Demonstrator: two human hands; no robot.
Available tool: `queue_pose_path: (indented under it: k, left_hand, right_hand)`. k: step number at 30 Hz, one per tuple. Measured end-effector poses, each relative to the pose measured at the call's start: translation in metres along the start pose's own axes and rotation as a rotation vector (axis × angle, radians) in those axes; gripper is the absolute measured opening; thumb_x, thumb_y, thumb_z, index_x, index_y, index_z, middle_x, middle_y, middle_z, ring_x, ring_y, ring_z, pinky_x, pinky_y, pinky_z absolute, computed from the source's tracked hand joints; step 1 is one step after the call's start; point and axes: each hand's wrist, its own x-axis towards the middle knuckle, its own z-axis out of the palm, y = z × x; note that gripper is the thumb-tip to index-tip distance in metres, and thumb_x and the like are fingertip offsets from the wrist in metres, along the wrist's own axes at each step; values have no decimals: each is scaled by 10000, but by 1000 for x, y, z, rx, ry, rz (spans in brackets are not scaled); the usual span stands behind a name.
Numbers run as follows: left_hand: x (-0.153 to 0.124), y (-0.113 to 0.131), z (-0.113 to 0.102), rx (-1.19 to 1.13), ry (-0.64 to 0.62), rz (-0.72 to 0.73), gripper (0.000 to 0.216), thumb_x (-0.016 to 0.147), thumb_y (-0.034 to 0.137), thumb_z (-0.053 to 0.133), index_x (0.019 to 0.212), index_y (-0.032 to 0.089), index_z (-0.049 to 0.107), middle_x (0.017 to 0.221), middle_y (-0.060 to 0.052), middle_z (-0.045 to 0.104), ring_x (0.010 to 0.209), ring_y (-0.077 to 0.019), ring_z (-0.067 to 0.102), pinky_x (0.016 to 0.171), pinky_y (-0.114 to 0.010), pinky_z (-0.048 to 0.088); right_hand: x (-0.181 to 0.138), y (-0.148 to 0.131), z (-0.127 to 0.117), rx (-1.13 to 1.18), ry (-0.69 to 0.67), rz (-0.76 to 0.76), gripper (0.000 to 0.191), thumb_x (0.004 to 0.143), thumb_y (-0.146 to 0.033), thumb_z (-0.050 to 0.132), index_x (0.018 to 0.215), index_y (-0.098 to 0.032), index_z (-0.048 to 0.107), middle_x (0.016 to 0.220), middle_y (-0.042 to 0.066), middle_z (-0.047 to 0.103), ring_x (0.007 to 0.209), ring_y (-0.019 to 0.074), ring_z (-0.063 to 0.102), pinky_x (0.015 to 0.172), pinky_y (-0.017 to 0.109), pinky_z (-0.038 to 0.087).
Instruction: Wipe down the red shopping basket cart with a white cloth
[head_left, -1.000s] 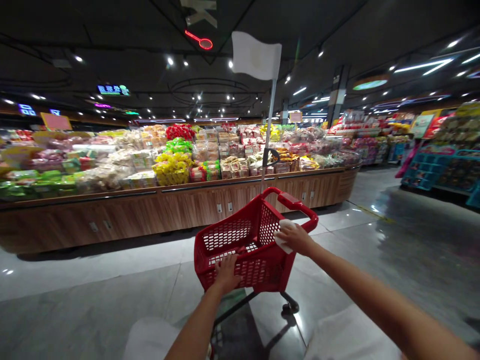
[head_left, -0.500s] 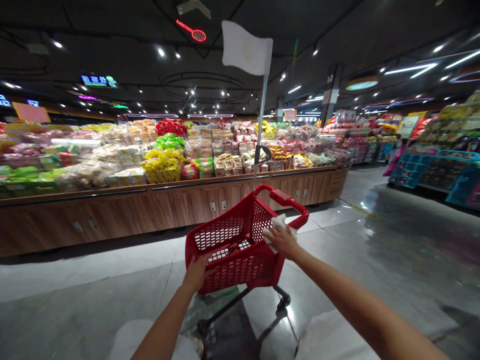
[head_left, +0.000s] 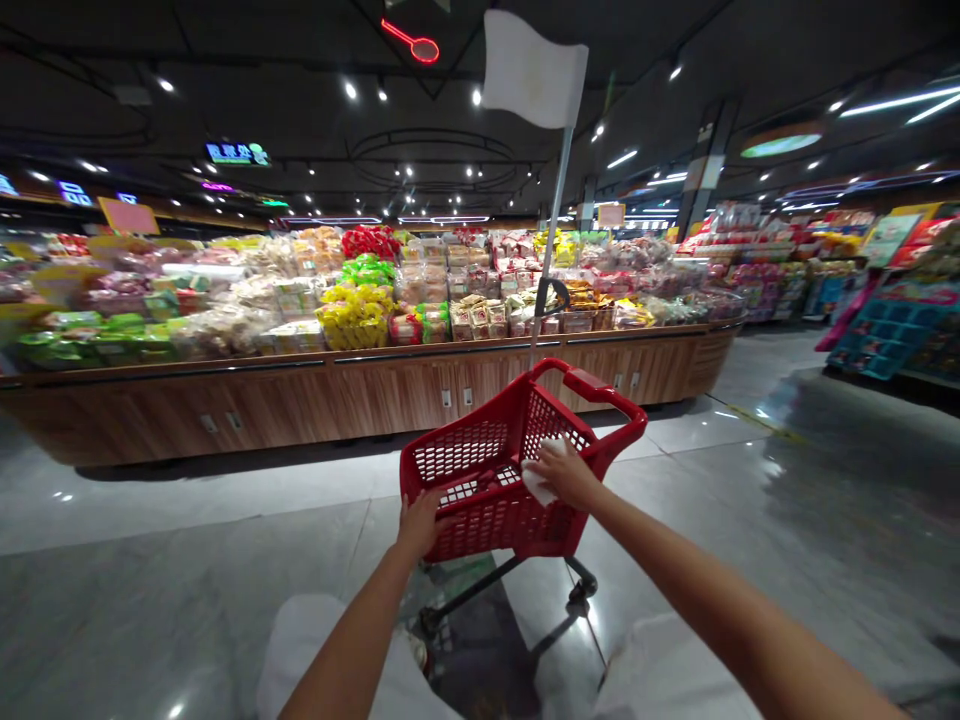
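A small red plastic shopping cart (head_left: 551, 535) with lattice sides stands on the floor in front of me. My left hand (head_left: 421, 522) grips the near rim at the cart's left end, its thumb outside and its fingers partly over the edge. In my right hand (head_left: 564, 472) is a crumpled white cloth (head_left: 538, 484), pressed against the near rim toward the right end. The red handle (head_left: 611, 395) rises behind that hand. A pole bearing a white flag (head_left: 534, 70) goes up from the cart's far side.
Beyond the cart runs a long wood-panelled display counter (head_left: 375, 395) heaped with packaged snacks. More shelves with blue baskets (head_left: 892, 325) stand at the right. The floor (head_left: 225, 560) is glossy grey tile. My white-clad knees show at the bottom.
My right hand with the cloth has moved down from near the handle onto the near rim. The left hand keeps its hold. The view has turned slightly left.
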Motion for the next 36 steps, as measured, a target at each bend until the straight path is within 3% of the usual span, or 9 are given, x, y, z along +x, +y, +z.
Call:
queue_pose_path:
  k: [5,9,13,16,19,24,28,31,36]
  left_hand:
    - [1,-4,1,-92,40,113,487,835,308,589,1310,215,547,1331,-76,596,1232,-271,534,1083,-414,345]
    - [-2,1,1,-34,23,30,474,853,294,573,1308,163,552,1223,-116,660,1106,-284,615,976,-383,432]
    - [-5,5,1,-1,31,11,467,849,300,591,1298,177,562,1275,-98,632,1162,-264,579,1021,-361,395]
    - [-7,4,0,-8,43,16,426,846,276,588,1266,204,588,1281,-65,633,1197,-241,556,1092,-370,323]
    - [-9,3,-1,-37,32,48,381,843,281,584,1214,207,624,1233,-58,662,1168,-239,574,1124,-398,279]
    - [-9,3,-2,-47,46,52,299,853,333,571,1115,222,665,1153,-46,694,1111,-233,596,1060,-378,355]
    - [-8,6,-1,-3,38,52,293,871,335,557,1115,207,655,1178,-57,684,1131,-227,593,1103,-392,298]
    - [-7,8,1,10,55,37,296,868,327,562,1125,211,651,1167,-55,689,1126,-230,599,1112,-397,285]
    - [-7,3,5,-4,57,39,327,854,325,571,1146,201,648,1185,-59,681,1138,-242,590,1116,-403,280]
  right_hand:
    - [-19,41,-16,-92,-13,163,386,857,-401,617,1215,-258,603,1247,117,580,1130,292,524,1077,574,139]
    - [10,-15,8,-3,-59,102,319,871,-387,595,1121,-194,643,1055,107,659,1029,259,573,1053,467,259]
    - [43,-94,39,84,56,37,481,930,-390,495,1373,-205,467,1240,130,598,1258,293,415,1077,517,214]
    - [53,-120,44,115,45,-3,496,956,-317,428,1446,-297,356,1187,112,611,1160,274,492,989,496,328]
    - [43,-98,35,105,-18,-103,413,948,-238,410,1337,-353,489,1129,76,623,1078,247,533,959,481,351]
    - [-2,-2,5,-81,12,32,310,913,-320,507,1208,-335,601,1247,90,570,1300,345,343,1040,672,57]
    - [-22,35,-16,-149,-23,216,310,934,-436,466,1156,-284,619,1234,114,568,1196,347,437,1004,653,168]
    - [-10,12,-14,-55,-76,242,303,976,-369,376,1127,-261,615,1119,99,623,1054,284,533,941,550,309]
    - [35,-88,15,96,-101,107,313,987,-390,351,1163,-286,589,1114,78,634,1007,254,559,893,461,363]
